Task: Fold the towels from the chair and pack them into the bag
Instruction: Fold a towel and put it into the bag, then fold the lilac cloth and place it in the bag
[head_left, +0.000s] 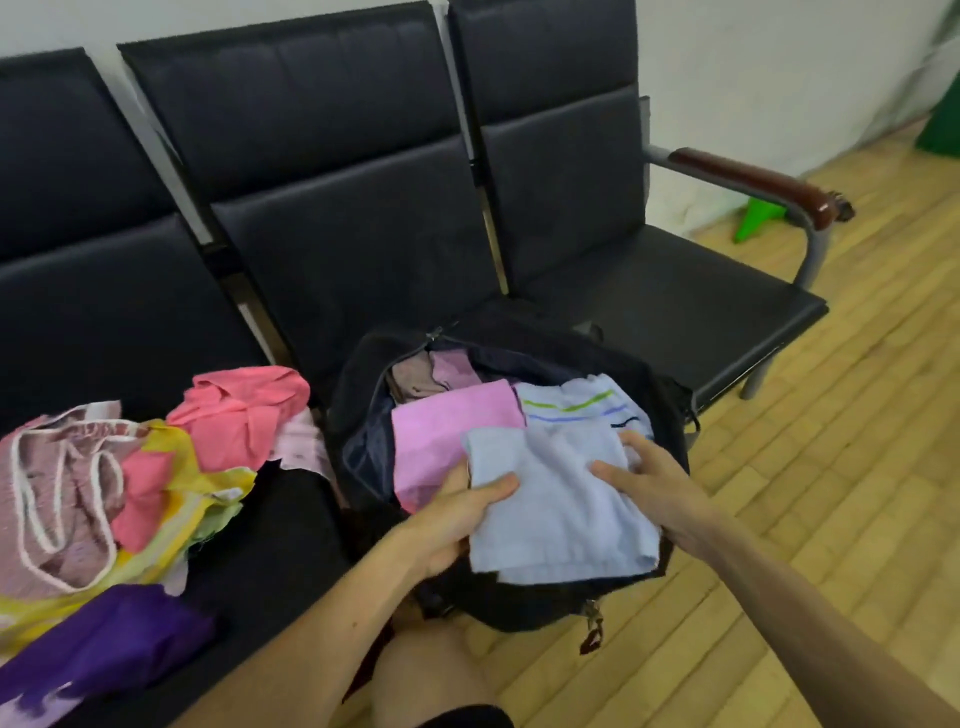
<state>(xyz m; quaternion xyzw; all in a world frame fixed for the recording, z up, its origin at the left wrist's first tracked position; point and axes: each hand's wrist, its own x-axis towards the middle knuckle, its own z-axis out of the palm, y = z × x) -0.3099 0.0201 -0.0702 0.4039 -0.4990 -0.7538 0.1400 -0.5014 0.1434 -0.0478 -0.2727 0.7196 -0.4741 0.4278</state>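
1. Blue towel (556, 509) – folded to a rough square and held flat over the open bag (358, 395), lower centre of frame. Not yet dropped in.
2. Left hand (452, 525) grips the towel's left edge, thumb on top and fingers curled under. It probably carries the weight so the fold holds.
3. Right hand (660, 483) lies on the right edge, fingers fairly straight and spread on top. Likely steadying and guiding the towel down.
4. Bag mouth gapes upward. Pink towel (447, 431) and striped towel (576, 405) lie folded side by side inside – flat stacking saves room.
5. Unfolded pile (156, 467) sits on the chair (353, 218), lower left, near the left arm for the next pick.
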